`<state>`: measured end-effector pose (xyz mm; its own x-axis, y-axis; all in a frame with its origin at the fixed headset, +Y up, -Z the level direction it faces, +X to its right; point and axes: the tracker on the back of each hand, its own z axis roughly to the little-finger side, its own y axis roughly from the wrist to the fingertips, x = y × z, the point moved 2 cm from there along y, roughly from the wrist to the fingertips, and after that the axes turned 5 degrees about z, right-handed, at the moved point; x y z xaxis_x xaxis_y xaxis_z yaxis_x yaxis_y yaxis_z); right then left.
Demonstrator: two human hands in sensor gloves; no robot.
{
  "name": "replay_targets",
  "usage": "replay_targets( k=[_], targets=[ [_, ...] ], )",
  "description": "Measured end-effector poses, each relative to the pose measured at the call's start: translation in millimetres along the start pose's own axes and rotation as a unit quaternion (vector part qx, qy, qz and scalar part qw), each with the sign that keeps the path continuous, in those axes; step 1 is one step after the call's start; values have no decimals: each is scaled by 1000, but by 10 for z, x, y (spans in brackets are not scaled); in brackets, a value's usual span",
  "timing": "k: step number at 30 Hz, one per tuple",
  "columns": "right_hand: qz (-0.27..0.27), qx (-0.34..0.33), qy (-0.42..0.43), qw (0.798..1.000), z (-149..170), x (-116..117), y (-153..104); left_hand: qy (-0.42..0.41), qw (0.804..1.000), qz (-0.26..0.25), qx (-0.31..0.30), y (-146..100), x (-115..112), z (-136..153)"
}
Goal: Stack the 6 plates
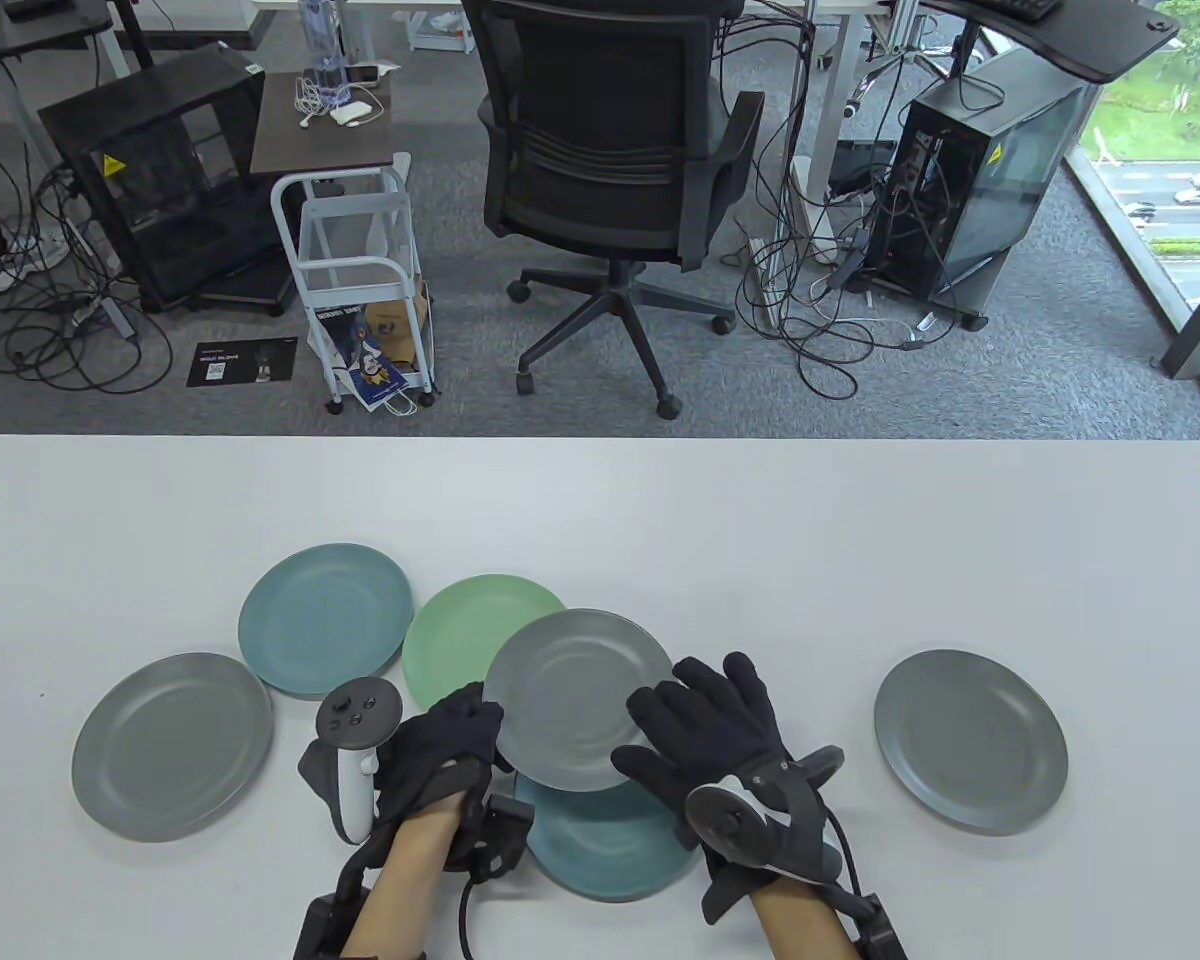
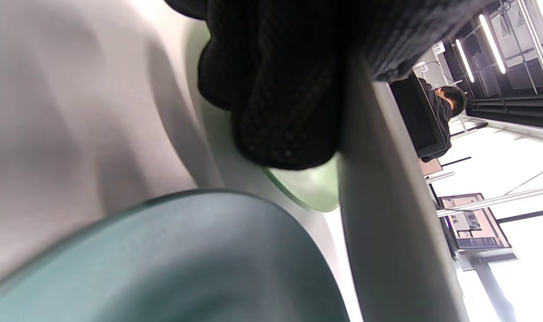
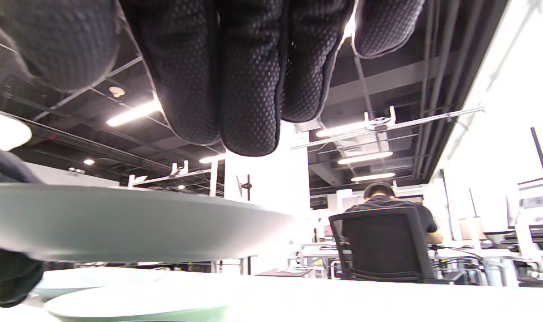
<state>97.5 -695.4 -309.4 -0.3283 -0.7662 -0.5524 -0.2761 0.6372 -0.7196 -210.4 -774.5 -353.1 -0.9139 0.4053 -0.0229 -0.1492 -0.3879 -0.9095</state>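
Six plates lie on the white table. My left hand grips the left rim of a grey plate and holds it above a teal plate at the front. The grey plate also overlaps a green plate. My right hand is spread open at the grey plate's right rim. In the right wrist view my fingers hang apart above the raised grey plate. In the left wrist view my left hand pinches the grey rim over the teal plate.
Another teal plate and a grey plate lie to the left. A third grey plate lies alone at the right. An office chair stands beyond the table's far edge.
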Motion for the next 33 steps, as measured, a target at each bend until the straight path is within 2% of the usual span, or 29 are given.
replay_targets(
  k=[12, 33],
  targets=[
    [-16, 33, 1, 999, 174, 95, -36, 53, 998, 13, -14, 17, -40, -50],
    [-19, 47, 6, 999, 219, 92, -44, 118, 990, 74, -8, 78, -120, -32]
  ],
)
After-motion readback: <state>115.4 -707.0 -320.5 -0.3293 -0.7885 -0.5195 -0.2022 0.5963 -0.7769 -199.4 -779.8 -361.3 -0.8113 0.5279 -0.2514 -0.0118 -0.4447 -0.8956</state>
